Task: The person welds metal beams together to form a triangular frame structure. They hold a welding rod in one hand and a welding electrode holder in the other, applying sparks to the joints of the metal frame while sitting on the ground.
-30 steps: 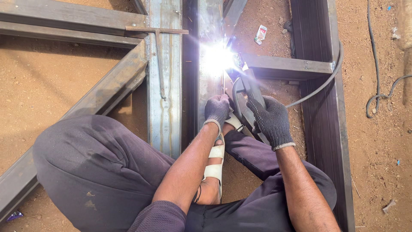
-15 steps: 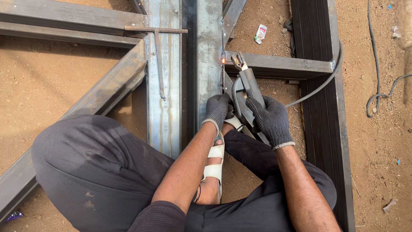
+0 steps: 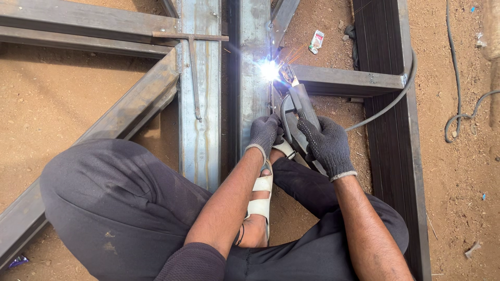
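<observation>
Welding holder [image 3: 301,104] | right hand [image 3: 327,147] gripping it, left hand [image 3: 264,132] pressed on steel beam [image 3: 254,67] | arc [image 3: 269,69] lit at beam joint, weld unfinished

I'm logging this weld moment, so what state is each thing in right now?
Arc: lit, sparking at the frame joint.
Electrode holder: gripped, tip at the joint.
Right hand: gloved, closed on the holder.
Left hand: gloved, resting by the upright bar.
Cable: slack.
</observation>
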